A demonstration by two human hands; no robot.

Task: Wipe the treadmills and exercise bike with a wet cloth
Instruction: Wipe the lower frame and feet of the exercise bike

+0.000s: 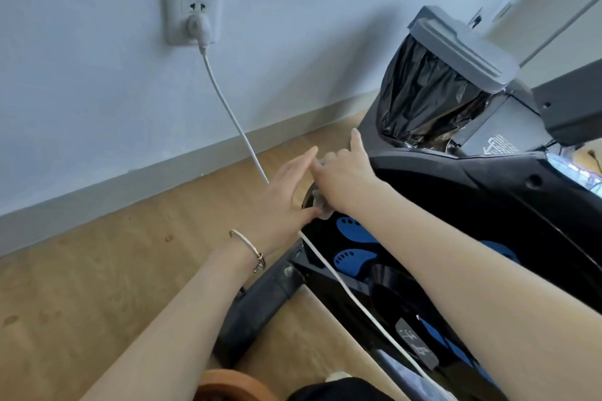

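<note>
Under your right hand (342, 179), its grip bunching the cloth (321, 205), lies the bike housing (488, 205); left hand (286, 198) open beside it. Next, sweep along the casing.

wall (97, 81): pale blue-grey, plain
skirting board (130, 192): light grey
floor (97, 286): light brown wood with a few darker spots
socket (192, 13): white
plug (197, 26): white
cable (234, 120): white
exercise bike (488, 205): shiny black, with blue shapes like footprints that have small black dots
bin (462, 49): grey
bin bag (420, 98): shiny black, crinkly
cloth (321, 205): pale and whitish
bracelet (250, 249): silver
label (418, 347): grey with dark signs
</note>
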